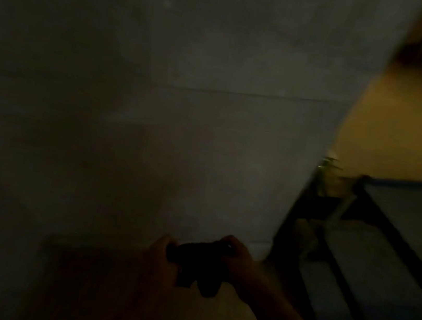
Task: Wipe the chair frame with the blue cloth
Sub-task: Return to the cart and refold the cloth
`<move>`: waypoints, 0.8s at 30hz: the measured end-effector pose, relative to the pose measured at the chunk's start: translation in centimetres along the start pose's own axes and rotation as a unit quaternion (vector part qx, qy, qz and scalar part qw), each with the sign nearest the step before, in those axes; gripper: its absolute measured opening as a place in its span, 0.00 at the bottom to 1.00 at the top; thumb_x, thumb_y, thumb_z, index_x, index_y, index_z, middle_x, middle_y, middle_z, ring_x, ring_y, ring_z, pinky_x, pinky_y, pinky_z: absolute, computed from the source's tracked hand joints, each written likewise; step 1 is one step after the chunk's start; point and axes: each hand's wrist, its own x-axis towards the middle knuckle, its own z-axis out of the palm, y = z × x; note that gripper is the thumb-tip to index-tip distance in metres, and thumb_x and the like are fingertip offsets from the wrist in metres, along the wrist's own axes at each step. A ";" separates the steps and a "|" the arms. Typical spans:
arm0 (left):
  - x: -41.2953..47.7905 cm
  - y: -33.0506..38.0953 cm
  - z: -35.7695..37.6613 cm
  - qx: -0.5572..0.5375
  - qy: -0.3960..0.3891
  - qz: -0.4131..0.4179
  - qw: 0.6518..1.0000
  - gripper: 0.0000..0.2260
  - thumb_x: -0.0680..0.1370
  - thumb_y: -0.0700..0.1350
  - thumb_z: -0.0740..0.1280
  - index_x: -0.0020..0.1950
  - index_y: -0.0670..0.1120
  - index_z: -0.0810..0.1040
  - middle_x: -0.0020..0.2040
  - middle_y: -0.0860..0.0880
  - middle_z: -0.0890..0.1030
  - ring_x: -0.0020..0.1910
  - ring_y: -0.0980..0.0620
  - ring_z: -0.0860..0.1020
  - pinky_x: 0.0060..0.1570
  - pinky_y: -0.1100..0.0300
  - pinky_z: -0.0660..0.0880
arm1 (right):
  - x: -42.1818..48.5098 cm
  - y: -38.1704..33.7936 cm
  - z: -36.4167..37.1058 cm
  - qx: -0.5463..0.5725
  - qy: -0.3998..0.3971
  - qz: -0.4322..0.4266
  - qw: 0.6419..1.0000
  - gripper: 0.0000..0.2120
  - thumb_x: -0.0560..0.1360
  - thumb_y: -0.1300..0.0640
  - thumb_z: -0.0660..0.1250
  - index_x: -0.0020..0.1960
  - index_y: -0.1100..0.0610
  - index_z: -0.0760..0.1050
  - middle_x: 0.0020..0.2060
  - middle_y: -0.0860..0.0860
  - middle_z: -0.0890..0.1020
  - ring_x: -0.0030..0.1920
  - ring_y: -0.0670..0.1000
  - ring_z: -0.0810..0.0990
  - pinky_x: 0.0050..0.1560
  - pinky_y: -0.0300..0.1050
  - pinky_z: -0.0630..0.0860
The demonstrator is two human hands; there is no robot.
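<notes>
The scene is very dark and blurred. Low in the middle, a dark bunched cloth (198,263) is held between both hands; its colour does not show. My left hand (162,256) grips its left end and my right hand (237,259) grips its right end, with the forearm running off to the lower right. A dark frame of bars (346,276), possibly the chair frame, stands at the lower right, apart from both hands.
A large pale wall or panel (185,101) fills most of the view right in front of me. A yellowish wall (400,128) lies beyond on the right. Greyish floor shows between the dark bars.
</notes>
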 end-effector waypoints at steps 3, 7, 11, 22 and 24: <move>0.4 7.0 6.4 -0.052 -0.061 0.059 0.995 0.10 0.75 0.32 0.60 0.36 0.44 0.66 0.31 0.48 0.67 0.28 0.54 0.63 0.27 0.64 0.60 | -2.3 1.4 -9.0 0.018 0.093 -0.006 0.996 0.03 0.77 0.66 0.64 0.46 0.60 0.72 0.39 0.56 0.78 0.38 0.53 0.79 0.37 0.46 0.76; -1.2 15.5 14.2 -0.056 -0.127 0.150 0.979 0.10 0.75 0.33 0.58 0.35 0.43 0.66 0.29 0.47 0.71 0.26 0.54 0.67 0.25 0.67 0.61 | -6.5 3.6 -18.5 0.047 0.215 0.036 0.975 0.06 0.78 0.63 0.62 0.46 0.53 0.72 0.41 0.52 0.77 0.39 0.50 0.79 0.40 0.45 0.79; -2.8 22.3 20.6 -0.018 -0.222 0.223 0.949 0.12 0.75 0.35 0.59 0.33 0.45 0.66 0.31 0.48 0.72 0.29 0.52 0.69 0.29 0.63 0.63 | -11.2 5.7 -25.8 0.065 0.288 0.057 0.954 0.07 0.79 0.61 0.60 0.47 0.65 0.66 0.45 0.68 0.70 0.41 0.60 0.74 0.44 0.57 0.78; -8.3 32.3 34.6 0.033 -0.407 0.345 0.845 0.11 0.73 0.34 0.61 0.34 0.48 0.68 0.33 0.45 0.76 0.31 0.49 0.74 0.30 0.57 0.69 | -20.5 12.3 -35.9 0.211 0.523 0.123 0.817 0.02 0.77 0.64 0.61 0.47 0.59 0.72 0.45 0.64 0.77 0.46 0.63 0.80 0.45 0.53 0.77; -9.0 33.8 36.5 0.034 -0.432 0.364 0.824 0.10 0.73 0.35 0.60 0.35 0.47 0.67 0.32 0.44 0.75 0.29 0.50 0.71 0.30 0.57 0.67 | -21.1 13.2 -37.3 0.241 0.540 0.122 0.797 0.04 0.78 0.64 0.60 0.51 0.59 0.72 0.44 0.60 0.77 0.43 0.58 0.80 0.39 0.46 0.77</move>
